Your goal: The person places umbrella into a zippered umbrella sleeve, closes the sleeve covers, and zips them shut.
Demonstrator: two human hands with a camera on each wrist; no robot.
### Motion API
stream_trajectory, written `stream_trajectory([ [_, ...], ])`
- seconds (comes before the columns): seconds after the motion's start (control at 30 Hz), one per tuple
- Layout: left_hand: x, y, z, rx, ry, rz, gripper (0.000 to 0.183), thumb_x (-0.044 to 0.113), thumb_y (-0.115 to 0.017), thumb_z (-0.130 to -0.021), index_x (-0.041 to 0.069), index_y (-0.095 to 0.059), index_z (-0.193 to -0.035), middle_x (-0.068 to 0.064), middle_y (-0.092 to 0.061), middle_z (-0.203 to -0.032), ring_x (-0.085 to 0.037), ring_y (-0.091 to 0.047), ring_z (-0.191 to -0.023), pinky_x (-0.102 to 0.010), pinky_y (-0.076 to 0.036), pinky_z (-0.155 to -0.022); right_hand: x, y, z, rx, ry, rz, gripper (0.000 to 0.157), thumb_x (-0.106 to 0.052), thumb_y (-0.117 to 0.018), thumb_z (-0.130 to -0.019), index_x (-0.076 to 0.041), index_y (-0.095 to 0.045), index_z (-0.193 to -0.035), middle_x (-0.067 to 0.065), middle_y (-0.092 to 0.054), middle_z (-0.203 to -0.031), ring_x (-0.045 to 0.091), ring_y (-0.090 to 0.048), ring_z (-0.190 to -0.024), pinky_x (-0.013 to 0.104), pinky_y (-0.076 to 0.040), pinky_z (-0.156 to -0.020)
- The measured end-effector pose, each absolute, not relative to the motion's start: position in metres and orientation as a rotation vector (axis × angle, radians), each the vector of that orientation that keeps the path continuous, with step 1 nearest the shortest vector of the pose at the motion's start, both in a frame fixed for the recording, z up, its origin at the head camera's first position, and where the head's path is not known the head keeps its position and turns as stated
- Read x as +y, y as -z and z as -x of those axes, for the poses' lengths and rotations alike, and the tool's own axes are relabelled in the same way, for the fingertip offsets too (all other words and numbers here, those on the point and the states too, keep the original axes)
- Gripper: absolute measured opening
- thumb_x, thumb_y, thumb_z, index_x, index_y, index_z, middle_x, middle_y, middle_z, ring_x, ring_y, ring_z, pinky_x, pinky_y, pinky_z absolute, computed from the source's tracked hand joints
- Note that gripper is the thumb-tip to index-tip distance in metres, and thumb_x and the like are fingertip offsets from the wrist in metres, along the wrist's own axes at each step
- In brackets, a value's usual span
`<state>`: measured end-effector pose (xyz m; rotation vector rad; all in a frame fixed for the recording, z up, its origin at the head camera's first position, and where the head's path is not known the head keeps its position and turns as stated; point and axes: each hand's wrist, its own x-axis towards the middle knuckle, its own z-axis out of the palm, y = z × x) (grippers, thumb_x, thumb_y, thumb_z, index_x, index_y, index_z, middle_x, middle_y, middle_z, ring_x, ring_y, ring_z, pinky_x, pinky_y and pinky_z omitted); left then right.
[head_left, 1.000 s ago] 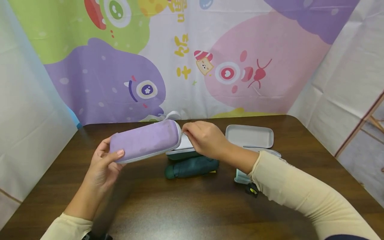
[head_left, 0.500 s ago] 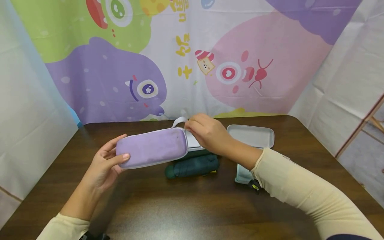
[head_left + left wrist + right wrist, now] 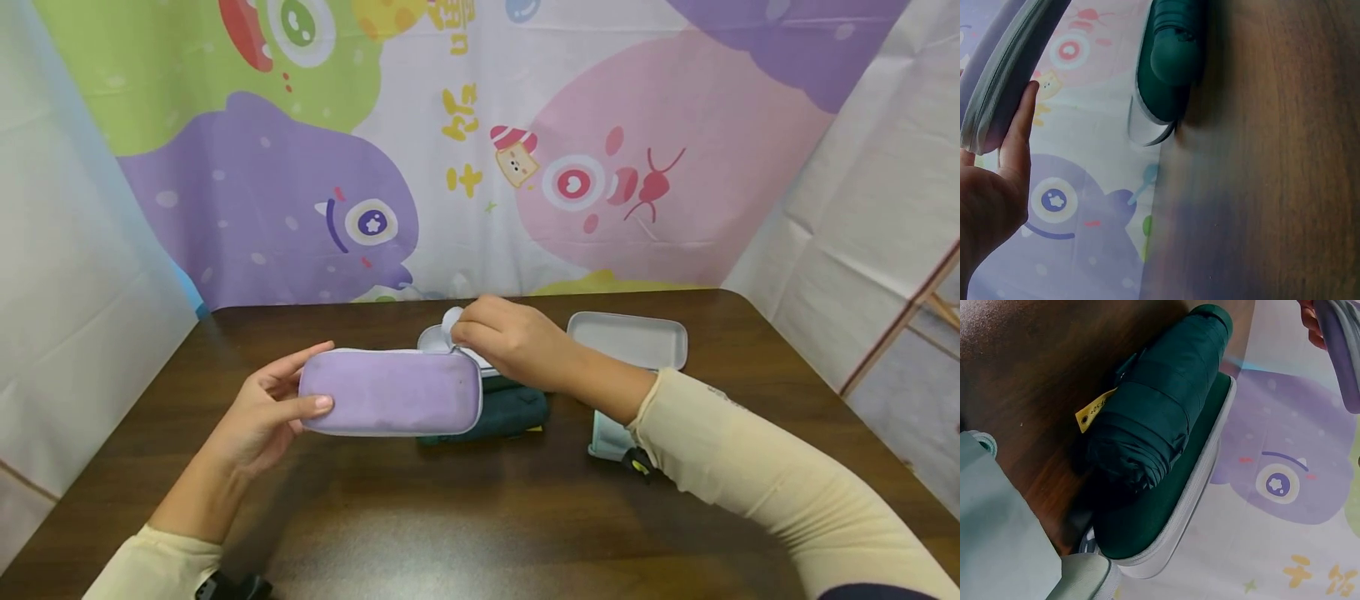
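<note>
A purple zip case [image 3: 390, 392] is held level above the table, its broad face towards me. My left hand [image 3: 262, 408] grips its left end, thumb on the front and fingers behind. In the left wrist view the zip edge of the case [image 3: 1007, 81] shows above that hand [image 3: 997, 181]. At the upper right corner my right hand [image 3: 517, 337] pinches at the zip, beside a pale strap loop [image 3: 452, 321]; the pull itself is hidden by the fingertips. The right wrist view shows only an end of the purple case [image 3: 1341, 356], not the right hand.
Behind the purple case lies a folded dark green umbrella [image 3: 510, 414] with a yellow tag [image 3: 1094, 411], against a green case with pale trim [image 3: 1147, 531]. An opened grey case [image 3: 628, 340] and a pale teal item [image 3: 609, 437] lie right. A printed cloth [image 3: 645, 108] hangs behind.
The purple case has lowered, shifted right and turned from tilted to level. My right hand has passed from its right end round the corner to the top edge.
</note>
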<state>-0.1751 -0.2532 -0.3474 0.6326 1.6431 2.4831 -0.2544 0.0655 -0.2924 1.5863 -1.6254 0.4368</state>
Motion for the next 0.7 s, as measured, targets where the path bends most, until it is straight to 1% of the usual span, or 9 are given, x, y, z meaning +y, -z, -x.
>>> stream_trajectory([
  [0.07,-0.253,0.347,0.175,1.656,-2.475,-0.636,0.064,-0.025,-0.054,-0.080,0.014,-0.064,-0.130,-0.006,-0.065,-0.107,-0.017,-0.064,-0.091,-0.031,-0.057,-0.070,0.065,0.291,0.254,-1.613,-0.433,-1.613,0.007,0.001,-0.068,-0.088,0.001,-0.066,-0.094,0.008,-0.061,-0.088,0.023,-0.057,-0.082,0.029,-0.053,-0.075],
  [0.17,-0.252,0.346,0.173,1.681,-2.477,-0.631,0.063,-0.025,-0.055,-0.081,0.014,-0.064,-0.130,-0.005,-0.065,-0.107,-0.016,-0.064,-0.090,-0.030,-0.057,-0.069,0.064,0.291,0.253,-1.628,-0.435,-1.620,0.002,0.000,-0.065,-0.091,0.001,-0.066,-0.093,0.008,-0.061,-0.087,0.022,-0.056,-0.081,0.028,-0.053,-0.074],
  [0.23,-0.252,0.345,0.171,1.704,-2.484,-0.615,0.061,-0.024,-0.055,-0.081,0.014,-0.065,-0.128,-0.005,-0.065,-0.107,-0.016,-0.064,-0.089,-0.030,-0.057,-0.068,0.064,0.293,0.254,-1.663,-0.437,-1.622,0.005,-0.003,-0.064,-0.093,0.000,-0.067,-0.092,0.008,-0.061,-0.086,0.022,-0.057,-0.081,0.028,-0.052,-0.074],
  [0.33,-0.250,0.344,0.170,1.741,-2.489,-0.576,0.058,-0.023,-0.056,-0.082,0.013,-0.066,-0.127,-0.004,-0.065,-0.108,-0.016,-0.064,-0.089,-0.029,-0.057,-0.067,0.067,0.296,0.255,-1.751,-0.435,-1.620,0.004,-0.004,-0.065,-0.093,-0.002,-0.067,-0.091,0.007,-0.061,-0.087,0.021,-0.057,-0.083,0.027,-0.052,-0.077],
  [0.4,-0.250,0.345,0.169,1.757,-2.489,-0.549,0.057,-0.022,-0.056,-0.082,0.013,-0.067,-0.126,-0.004,-0.065,-0.108,-0.016,-0.063,-0.090,-0.029,-0.057,-0.067,0.069,0.298,0.255,-1.810,-0.426,-1.614,0.001,-0.004,-0.067,-0.091,-0.003,-0.067,-0.091,0.006,-0.061,-0.088,0.020,-0.058,-0.084,0.025,-0.052,-0.078],
  [0.57,-0.250,0.347,0.167,1.761,-2.488,-0.533,0.055,-0.021,-0.056,-0.083,0.012,-0.067,-0.125,-0.003,-0.064,-0.108,-0.015,-0.063,-0.090,-0.028,-0.057,-0.067,0.072,0.301,0.253,-1.898,-0.442,-1.625,0.013,-0.001,-0.074,-0.084,-0.006,-0.067,-0.094,0.004,-0.063,-0.091,0.019,-0.060,-0.087,0.024,-0.052,-0.081],
  [0.7,-0.249,0.348,0.167,1.753,-2.500,-0.539,0.053,-0.020,-0.055,-0.084,0.011,-0.066,-0.126,-0.004,-0.063,-0.108,-0.015,-0.063,-0.090,-0.028,-0.057,-0.067,0.076,0.300,0.251,-1.931,-0.481,-1.637,0.019,-0.002,-0.076,-0.082,-0.005,-0.068,-0.098,0.004,-0.064,-0.094,0.019,-0.061,-0.090,0.025,-0.052,-0.084],
])
